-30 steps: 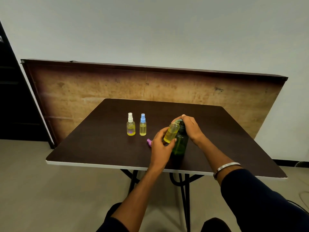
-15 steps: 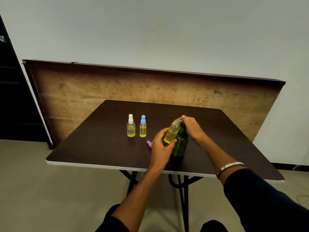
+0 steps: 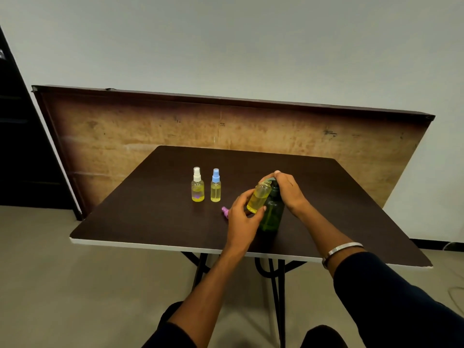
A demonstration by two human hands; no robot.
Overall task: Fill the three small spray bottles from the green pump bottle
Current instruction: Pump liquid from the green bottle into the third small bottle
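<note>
Setting: dark bench [image 3: 155, 212] on folding legs, with a worn board [image 3: 150, 136] leaned up against a plain wall behind it.

Done pile: white-cap bottle [image 3: 197, 185] and blue-cap bottle [image 3: 215, 185] are parked upright side by side at the left, both capped and showing yellow liquid. Probably shoved over there so they're out of the way of the pumping.

Open bottle: the third one [image 3: 259, 198] is gripped by the left hand [image 3: 242, 218], tilted, its open mouth brought right up to the pump head so the liquid lands inside. Yellow liquid can be seen in it, looks fairly full.

Pump bottle: green bottle [image 3: 272, 213] is stood on the bench just behind the open one, top covered by the right hand [image 3: 288, 190], fingers curled over the pump for pressing. Spout itself is hidden.

Loose cap: a purple cap [image 3: 225, 211] is lying on the bench by the left hand, presumably kept close for screwing back on.

Progress: last of the three is being filled, by the look of it.
</note>
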